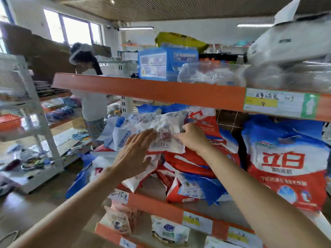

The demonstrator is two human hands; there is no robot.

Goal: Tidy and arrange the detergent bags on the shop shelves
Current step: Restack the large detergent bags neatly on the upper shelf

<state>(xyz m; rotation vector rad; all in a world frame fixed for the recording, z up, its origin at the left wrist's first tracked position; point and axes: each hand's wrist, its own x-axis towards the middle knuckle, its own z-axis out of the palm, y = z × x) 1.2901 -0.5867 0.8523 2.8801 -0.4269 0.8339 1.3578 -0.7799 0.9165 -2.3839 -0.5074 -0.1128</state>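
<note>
Both forearms were raised to the top bag (152, 129), long axis left-right: left hand (136, 154) laid flat, fingers straight; right hand (192, 138) nearer, pinching its right edge.

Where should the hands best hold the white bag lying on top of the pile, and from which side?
Probably by its two short ends, one hand each side. The white bag lies flat and wide across the pile of red bags, and looks limp. The left hand lies flat on it; the right hand pinches its right edge.

Top bag (152, 133) is lying on the pile (186, 169) mid-shelf, another bag (286, 161) standing at 3 o'clock, box (161, 65) sitting at 12 on the upper shelf (143, 90).
</note>
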